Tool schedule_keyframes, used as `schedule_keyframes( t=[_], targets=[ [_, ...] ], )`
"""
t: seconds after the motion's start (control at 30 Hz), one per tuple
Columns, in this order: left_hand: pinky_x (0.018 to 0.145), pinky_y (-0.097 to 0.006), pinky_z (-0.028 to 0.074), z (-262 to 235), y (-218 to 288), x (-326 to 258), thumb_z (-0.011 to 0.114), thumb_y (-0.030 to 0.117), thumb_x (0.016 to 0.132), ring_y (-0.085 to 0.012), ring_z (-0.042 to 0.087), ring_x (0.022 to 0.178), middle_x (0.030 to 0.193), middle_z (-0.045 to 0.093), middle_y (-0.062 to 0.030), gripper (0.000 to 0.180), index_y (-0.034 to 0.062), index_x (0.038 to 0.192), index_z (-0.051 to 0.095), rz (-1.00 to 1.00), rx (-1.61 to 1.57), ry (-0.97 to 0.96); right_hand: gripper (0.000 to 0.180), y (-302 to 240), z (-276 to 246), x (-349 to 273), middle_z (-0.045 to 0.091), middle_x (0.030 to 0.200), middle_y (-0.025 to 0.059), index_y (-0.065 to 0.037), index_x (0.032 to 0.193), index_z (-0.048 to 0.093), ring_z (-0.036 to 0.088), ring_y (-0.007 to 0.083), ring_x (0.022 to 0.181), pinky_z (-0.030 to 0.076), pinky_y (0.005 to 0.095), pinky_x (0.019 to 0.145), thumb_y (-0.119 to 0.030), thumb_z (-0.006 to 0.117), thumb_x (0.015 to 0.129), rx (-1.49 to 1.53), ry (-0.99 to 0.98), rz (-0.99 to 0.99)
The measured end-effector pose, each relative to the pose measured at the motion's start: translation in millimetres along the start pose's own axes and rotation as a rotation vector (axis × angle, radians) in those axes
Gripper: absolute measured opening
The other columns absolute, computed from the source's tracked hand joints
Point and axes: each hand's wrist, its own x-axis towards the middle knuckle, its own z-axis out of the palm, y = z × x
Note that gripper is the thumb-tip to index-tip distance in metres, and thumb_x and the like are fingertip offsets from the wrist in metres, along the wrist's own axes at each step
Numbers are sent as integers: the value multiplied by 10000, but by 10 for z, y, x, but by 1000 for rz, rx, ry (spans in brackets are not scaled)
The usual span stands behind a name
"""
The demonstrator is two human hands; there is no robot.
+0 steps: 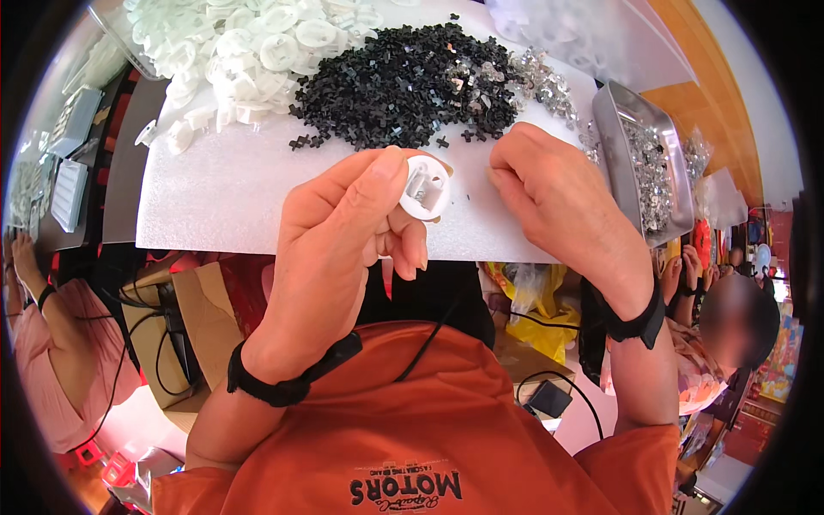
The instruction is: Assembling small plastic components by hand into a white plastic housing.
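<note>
Head view: the left hand (343, 249) is raised over the near edge of the bench (215, 197), its fingers (378, 172) grasping a white disc (425, 189) with a small metal part in its recess. The right hand (558, 197) is just beside the disc, its fingers curled in; whether they hold anything cannot be told. Behind lie heaps on the white sheet: white discs (257, 51), black crosses (395, 86), clear bits (541, 86). A metal tray (614, 129) at the right holds more clear bits. A clear tub (112, 26) at top left holds white discs.
</note>
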Motion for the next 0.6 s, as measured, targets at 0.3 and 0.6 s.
schedule_keyframes(
  t=[0.3,0.6],
  targets=[
    [390,-196,346,-44,9,69,458,345,975,-71,470,443,633,560,-36,404,4,807,593,-125,-5,-12,109,-199,-175,-9,507,680,-58,9,879,604,399,4,610,325,182,511,-100,604,889,1068,-56,285],
    [355,-209,270,-39,48,74,494,375,956,-64,402,396,575,524,-49,441,22,697,546,-219,-21,5,86,-379,-186,107,561,752,-40,-10,862,609,449,-1,587,344,160,497,-94,623,871,1145,-101,228]
  ],
)
